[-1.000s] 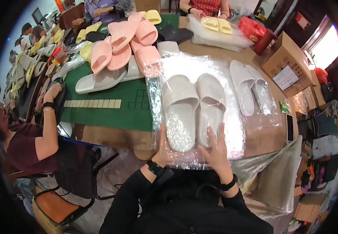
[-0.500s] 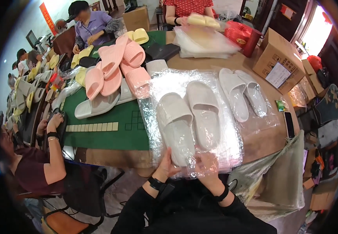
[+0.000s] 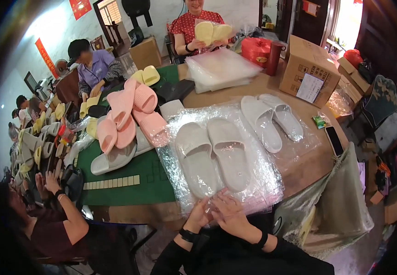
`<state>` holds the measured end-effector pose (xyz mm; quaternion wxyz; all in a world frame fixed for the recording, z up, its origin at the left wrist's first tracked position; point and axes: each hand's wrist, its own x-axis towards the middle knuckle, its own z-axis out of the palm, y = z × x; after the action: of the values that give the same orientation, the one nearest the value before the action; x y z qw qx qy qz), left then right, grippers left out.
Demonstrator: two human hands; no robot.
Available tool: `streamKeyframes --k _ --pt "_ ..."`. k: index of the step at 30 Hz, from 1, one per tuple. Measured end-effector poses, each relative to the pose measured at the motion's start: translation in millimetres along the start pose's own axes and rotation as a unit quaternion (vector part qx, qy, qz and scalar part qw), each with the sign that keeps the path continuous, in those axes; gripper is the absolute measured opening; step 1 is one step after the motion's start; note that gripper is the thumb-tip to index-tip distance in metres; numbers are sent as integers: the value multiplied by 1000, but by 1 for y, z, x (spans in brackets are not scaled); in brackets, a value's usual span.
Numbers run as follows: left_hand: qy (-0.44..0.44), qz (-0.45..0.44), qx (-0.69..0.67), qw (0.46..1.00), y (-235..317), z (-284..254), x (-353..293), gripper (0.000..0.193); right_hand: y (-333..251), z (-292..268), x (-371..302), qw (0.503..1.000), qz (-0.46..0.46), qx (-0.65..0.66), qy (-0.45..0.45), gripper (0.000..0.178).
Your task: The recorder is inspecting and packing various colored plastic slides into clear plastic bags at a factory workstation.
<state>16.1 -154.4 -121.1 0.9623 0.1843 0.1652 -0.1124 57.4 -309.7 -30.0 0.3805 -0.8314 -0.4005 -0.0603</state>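
A pair of light grey slippers [image 3: 195,170] lies side by side inside a clear plastic bag [image 3: 265,170], on a stack of similar bags in front of me. My left hand [image 3: 199,216] is closed on the near edge of the bag, below the slippers' heels. Right beside it, my right hand [image 3: 229,213] lies across the same edge, its fingers stretched out toward the left hand. A second bagged grey pair [image 3: 272,121] rests to the right of the stack.
Pink slippers [image 3: 123,110] are heaped on the green mat [image 3: 129,190] at left. Flat clear bags [image 3: 223,71] and a carton [image 3: 309,73] stand farther back. A phone [image 3: 334,140] lies at the right table edge. Co-workers sit around; one in red holds bagged yellow slippers [image 3: 212,32].
My right hand has moved left along the bag's edge, close to my left hand. The bagged slippers now lie flatter on the stack. The view has shifted.
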Motion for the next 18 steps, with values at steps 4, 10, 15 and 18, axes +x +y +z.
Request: streamKeyframes --k 4,10,15,18 --pt "0 4 24 1000 6 34 -5 39 -14 -33 -1 997 19 58 -52 34" --pt "105 11 155 982 15 64 -15 41 0 -54 -23 847 233 340 -336 33" --pt "71 -12 82 994 4 87 -23 27 31 -33 -32 705 306 629 -120 40" --pt "64 36 75 995 -25 108 -36 24 14 -44 -11 654 375 657 -27 49"
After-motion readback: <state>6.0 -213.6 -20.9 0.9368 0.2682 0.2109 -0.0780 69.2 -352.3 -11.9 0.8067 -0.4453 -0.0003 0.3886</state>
